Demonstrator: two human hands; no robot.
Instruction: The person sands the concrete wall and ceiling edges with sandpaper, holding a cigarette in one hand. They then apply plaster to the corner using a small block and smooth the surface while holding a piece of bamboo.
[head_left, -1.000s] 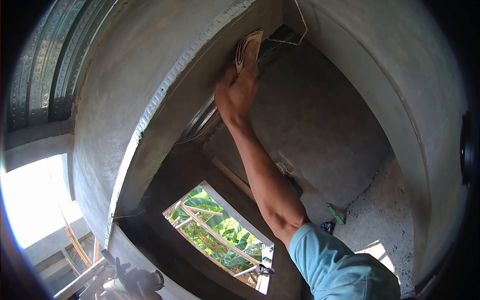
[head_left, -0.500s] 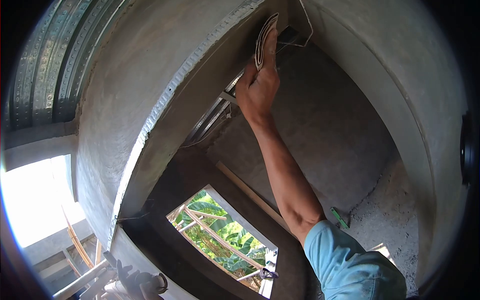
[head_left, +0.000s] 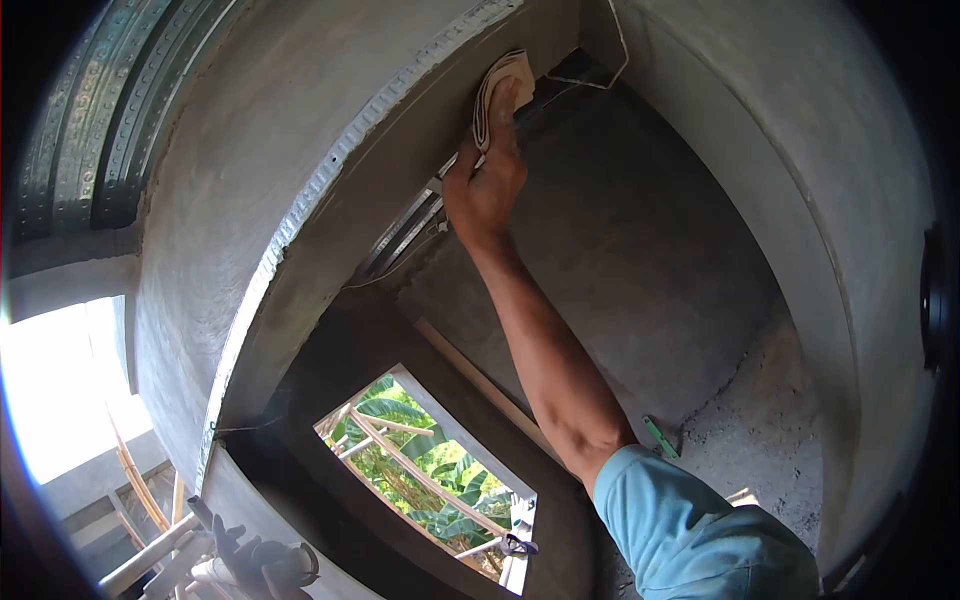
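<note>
Sandpaper (head_left: 497, 95), gripped in my right hand (head_left: 484, 190), slides back left along the beam's underside (head_left: 400, 190), another rubbing stroke; left hand unseen.

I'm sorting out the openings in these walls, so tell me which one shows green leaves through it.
The lower window opening, below the raised arm, shows green leaves and pale poles outside. The other opening, at the far left edge, shows only bright white glare.

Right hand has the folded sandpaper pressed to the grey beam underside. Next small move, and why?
Probably slide the right hand and folded striped sandpaper sheet along the grey cement beam underside toward the corner: fingers press it flat there, and the textured edge strip beside it looks rough.
</note>
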